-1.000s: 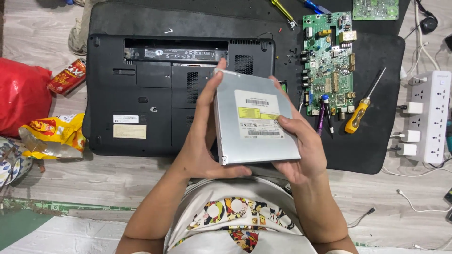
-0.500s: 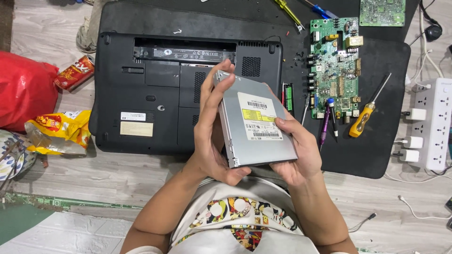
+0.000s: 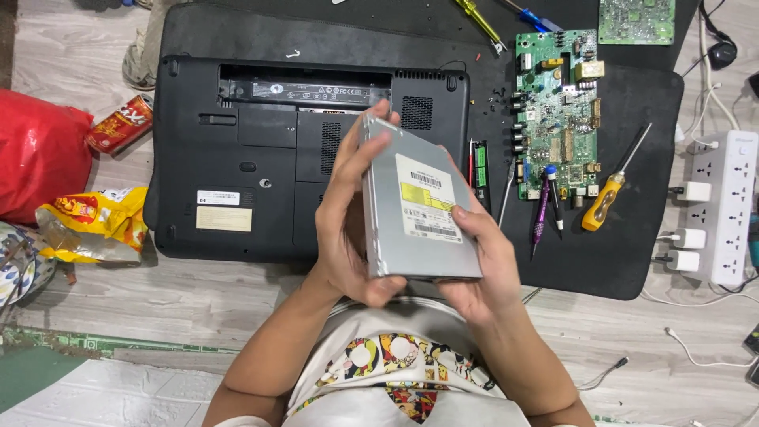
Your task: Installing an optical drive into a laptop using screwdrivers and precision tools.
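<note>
Both hands hold a flat silver optical drive (image 3: 411, 202) with a white and yellow label, lifted above the floor in front of my chest. My left hand (image 3: 344, 225) grips its left edge, fingers reaching up to the far corner. My right hand (image 3: 482, 261) supports the near right corner, thumb on top. Behind the drive lies a black laptop (image 3: 261, 150), upside down, its battery bay empty.
A black mat (image 3: 632, 198) carries a green circuit board (image 3: 557, 111), an orange-handled screwdriver (image 3: 605, 202), a purple tool (image 3: 540, 217) and small screws. A white power strip (image 3: 731, 205) sits right. A red bag (image 3: 35, 154), a can (image 3: 118, 124) and a yellow snack bag (image 3: 91, 221) lie left.
The drive has been tilted and turned, its left edge raised. My left hand slid up along that edge, and the view shifted a little.
</note>
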